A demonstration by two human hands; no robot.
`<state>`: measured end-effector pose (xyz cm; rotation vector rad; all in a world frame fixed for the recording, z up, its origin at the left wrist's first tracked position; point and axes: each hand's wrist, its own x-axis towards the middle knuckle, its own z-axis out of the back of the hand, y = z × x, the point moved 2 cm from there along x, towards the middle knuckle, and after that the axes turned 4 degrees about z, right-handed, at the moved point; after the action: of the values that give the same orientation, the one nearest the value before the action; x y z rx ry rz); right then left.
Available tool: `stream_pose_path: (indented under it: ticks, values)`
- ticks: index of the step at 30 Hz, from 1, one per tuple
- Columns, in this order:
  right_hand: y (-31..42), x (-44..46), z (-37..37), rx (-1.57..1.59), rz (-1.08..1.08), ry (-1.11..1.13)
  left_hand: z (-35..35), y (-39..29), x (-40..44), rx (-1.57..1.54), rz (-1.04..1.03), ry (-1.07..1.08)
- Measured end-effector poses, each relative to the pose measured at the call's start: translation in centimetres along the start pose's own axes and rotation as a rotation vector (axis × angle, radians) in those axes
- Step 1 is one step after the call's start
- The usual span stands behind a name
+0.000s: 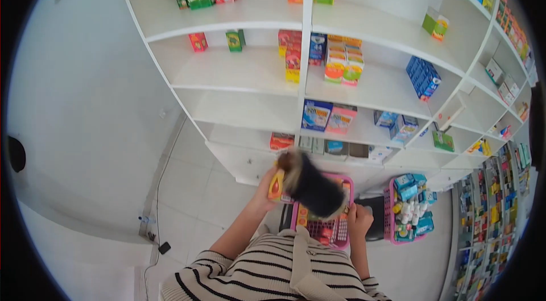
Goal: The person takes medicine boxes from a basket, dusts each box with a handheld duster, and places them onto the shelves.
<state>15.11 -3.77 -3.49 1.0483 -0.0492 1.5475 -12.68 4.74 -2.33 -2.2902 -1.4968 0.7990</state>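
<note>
My left hand (pixel 266 188) is closed on a small yellow and red box (pixel 276 185), left of a pink basket (pixel 351 186). A dark, blurred object with a brown end (pixel 317 188) covers part of the basket and lies beside the yellow box; what it is I cannot make out. My right hand (pixel 359 220) is closed at the basket's right rim, its fingers curled round that edge. Red and yellow packs lie inside the basket.
White shelves (pixel 227 68) hold scattered boxes ahead. Blue packs (pixel 424 78) stand on a middle shelf. A second pink basket (pixel 389 216) with teal boxes and white bottles is at the right. A cable with a black adapter (pixel 165 248) lies on the floor at left.
</note>
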Motion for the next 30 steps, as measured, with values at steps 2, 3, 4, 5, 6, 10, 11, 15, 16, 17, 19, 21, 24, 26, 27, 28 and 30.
stream_pose_path:
  ticks: [2,3,4,5,6,10,11,15,16,17,19,21,24,26,27,28,30]
  values:
    - [0.9,0.5,-0.3,-0.006,-0.107,-0.012,2.4,-2.9,1.2,-0.096,0.079,0.382]
    - [1.1,0.7,-0.3,0.029,-0.147,0.007,2.7,-4.8,1.4,-0.121,0.108,0.516]
    - [1.2,0.7,-0.6,0.064,-0.189,0.027,-0.4,-8.1,0.0,0.071,-0.054,0.211]
    - [0.8,0.2,-1.0,0.059,-0.214,0.015,-2.8,-11.5,-1.4,0.253,-0.213,-0.102]
    - [0.8,-0.2,-1.4,0.057,-0.209,0.010,-4.2,-15.0,-1.9,0.239,-0.313,-0.005]
    - [0.9,-1.3,-2.7,0.056,-0.361,0.044,-10.0,-26.7,-2.3,0.503,-0.965,0.028]
    - [1.0,-1.4,-3.0,0.044,-0.368,0.034,-11.5,-29.0,-1.8,0.564,-1.126,-0.014]
    - [1.8,-2.0,-3.8,0.021,-0.418,-0.004,-14.7,-36.9,2.4,0.768,-1.413,-0.078]
    - [2.0,-2.2,-4.1,0.017,-0.445,-0.016,-15.7,-38.5,3.7,0.808,-1.460,-0.106]
    - [2.2,-2.5,-4.5,0.014,-0.451,-0.027,-16.7,-40.0,4.9,0.848,-1.505,-0.135]
    - [2.4,-3.1,-5.2,-0.021,-0.467,-0.062,-18.2,-42.8,7.3,1.004,-1.502,-0.280]
    - [3.0,-3.4,-5.9,-0.039,-0.494,-0.077,-19.3,-45.8,10.3,1.162,-1.490,-0.424]
    - [4.6,-4.1,-6.8,-0.052,-0.558,-0.101,-18.3,-50.9,16.9,1.314,-1.417,-0.476]
    - [5.1,-4.9,-7.1,-0.056,-0.603,-0.113,-17.8,-52.9,19.2,1.439,-1.476,-0.481]
    - [5.2,-5.5,-7.2,-0.070,-0.606,-0.132,-17.7,-53.6,19.6,1.457,-1.409,-0.423]
    - [5.4,-6.1,-7.3,-0.083,-0.610,-0.147,-17.8,-54.1,20.1,1.468,-1.395,-0.408]
    - [5.9,-6.6,-7.5,-0.098,-0.629,-0.148,-18.1,-54.6,21.0,1.663,-1.502,-0.528]
